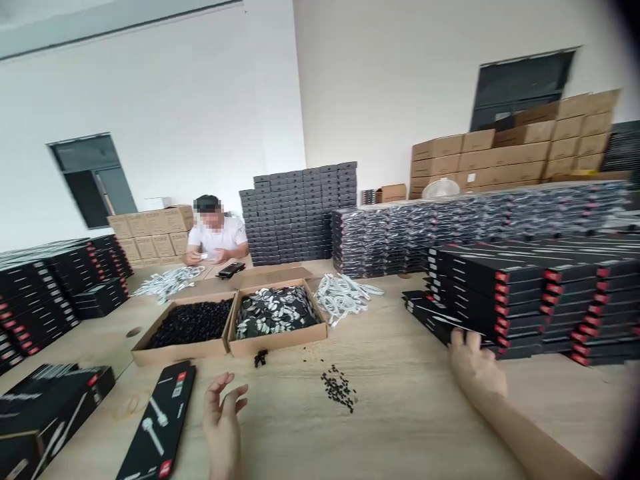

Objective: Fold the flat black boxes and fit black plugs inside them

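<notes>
From my seat I watch both hands over the wooden counter (pixel 395 430). On the right, the right hand (pixel 477 367) reaches out with its fingers over a flat black box (pixel 425 315), which lies low on the counter against the left side of a stack of red-cornered black boxes (pixel 520 303). The fingertips seem to meet its near part; I cannot tell whether they grip it.

The left hand (pixel 223 407), near and left of centre, is raised with its fingers loosely curled and apart, and I see nothing in it. Just to its left lies a single black box (pixel 157 427) with a white cable printed on it, and beyond that, thin rubber bands (pixel 131 405). To the right of the left hand, small black pieces (pixel 339 388) are scattered on the counter.

Farther off, I have two shallow cartons side by side: the left carton (pixel 175 354) holds dark pieces, the right carton (pixel 283 343) a mix of black and white ones. White cables (pixel 344 297) are heaped right of them. At the far side a co-worker in a white top (pixel 220 235) sits with a small white item in hand, beside another pile of white cables (pixel 167 283).
</notes>
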Demonstrator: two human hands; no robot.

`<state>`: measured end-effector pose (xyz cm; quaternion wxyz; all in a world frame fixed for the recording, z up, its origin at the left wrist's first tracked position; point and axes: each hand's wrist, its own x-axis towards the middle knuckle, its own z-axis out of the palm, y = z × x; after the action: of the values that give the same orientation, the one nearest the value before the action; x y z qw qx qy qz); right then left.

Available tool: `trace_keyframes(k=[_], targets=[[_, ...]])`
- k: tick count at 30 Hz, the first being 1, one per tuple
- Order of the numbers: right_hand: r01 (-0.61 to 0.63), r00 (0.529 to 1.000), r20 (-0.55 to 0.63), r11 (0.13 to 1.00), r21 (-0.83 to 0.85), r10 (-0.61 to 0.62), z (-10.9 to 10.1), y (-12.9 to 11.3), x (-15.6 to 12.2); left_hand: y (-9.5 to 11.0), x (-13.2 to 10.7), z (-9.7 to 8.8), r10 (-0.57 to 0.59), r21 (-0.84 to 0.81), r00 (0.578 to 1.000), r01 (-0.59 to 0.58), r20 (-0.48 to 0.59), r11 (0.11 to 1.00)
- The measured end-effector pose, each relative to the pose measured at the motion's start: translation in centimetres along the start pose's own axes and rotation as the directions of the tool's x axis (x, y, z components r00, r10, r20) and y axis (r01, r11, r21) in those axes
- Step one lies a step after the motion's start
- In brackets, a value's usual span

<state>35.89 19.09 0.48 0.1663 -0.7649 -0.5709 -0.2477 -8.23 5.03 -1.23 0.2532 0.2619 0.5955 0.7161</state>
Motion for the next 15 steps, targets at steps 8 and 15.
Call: trace_keyframes(k=[8,15], targets=[[-0.075,0.997,-0.01,0.994,0.083,0.076,0.0,-0.3,0.2,2.3,6.4,-8.5,0.009,0.699,0.98,0.135,-0.198,0.702],[-0.154,0.966,-0.167,0.96,0.234,0.195,-0.7,-1.2,-1.8,1.6,7.7,-12.5,-0.087,0.936,0.981,0.191,-0.173,0.296]])
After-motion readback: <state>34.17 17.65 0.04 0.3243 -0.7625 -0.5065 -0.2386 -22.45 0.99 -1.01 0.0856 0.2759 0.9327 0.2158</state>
